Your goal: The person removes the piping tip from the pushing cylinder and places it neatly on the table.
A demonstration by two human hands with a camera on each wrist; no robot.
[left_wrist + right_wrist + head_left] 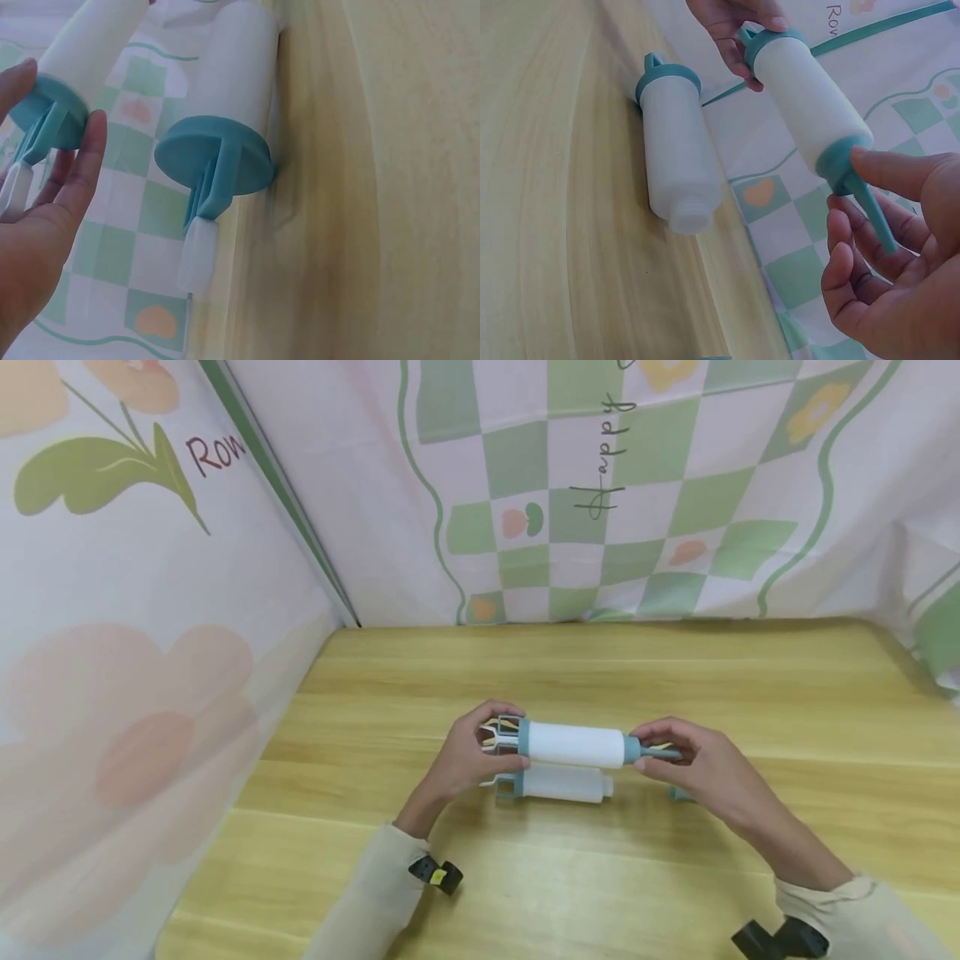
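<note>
My left hand (463,758) grips the teal ring-shaped end (56,105) of a white squeeze bottle (576,744), held level above the table. At its other end, my right hand (712,768) pinches the teal nozzle cap (842,159) between thumb and fingers; its thin pointed spout (874,214) extends past them. A second white bottle (676,142) lies on its side just nearer to me. It has the same teal end (214,154) with a white-tipped bracket, while its bare white neck (692,217) faces right.
A small teal part (681,794) lies on the wooden table (585,877), partly hidden under my right hand. Behind the table hangs a checked cloth (600,527), and a flower-print cloth (150,693) stands along the left side.
</note>
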